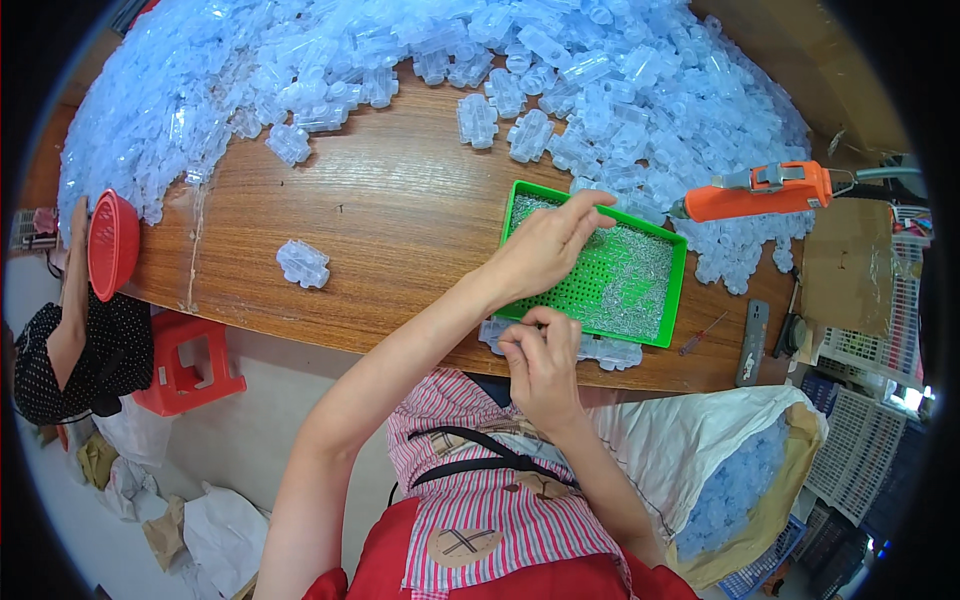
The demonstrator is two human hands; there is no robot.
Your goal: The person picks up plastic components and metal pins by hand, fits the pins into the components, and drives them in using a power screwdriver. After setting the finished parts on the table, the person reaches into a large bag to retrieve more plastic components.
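Note:
A green tray (677,300) with a perforated floor lies on the table, holding many small silvery metal pieces that look like screws. Over its left half reaches my left hand (545,245), fingers stretched out toward the far side; nothing shows in it. My right hand (545,365) is at the tray's near edge, its fingers curled and thumb tucked in. Whether it pinches something small cannot be made out. Beside and below that hand, clear plastic housings (612,353) lie along the near side of the tray. Another single clear housing (303,264) rests to the left.
A large heap of clear plastic housings (400,40) covers the far side. An orange electric screwdriver (757,198) hangs at right. A thin screwdriver (705,333) lies near the right edge. At left, another person's arm (74,290) is near a red basket (113,245) and red stool (190,370).

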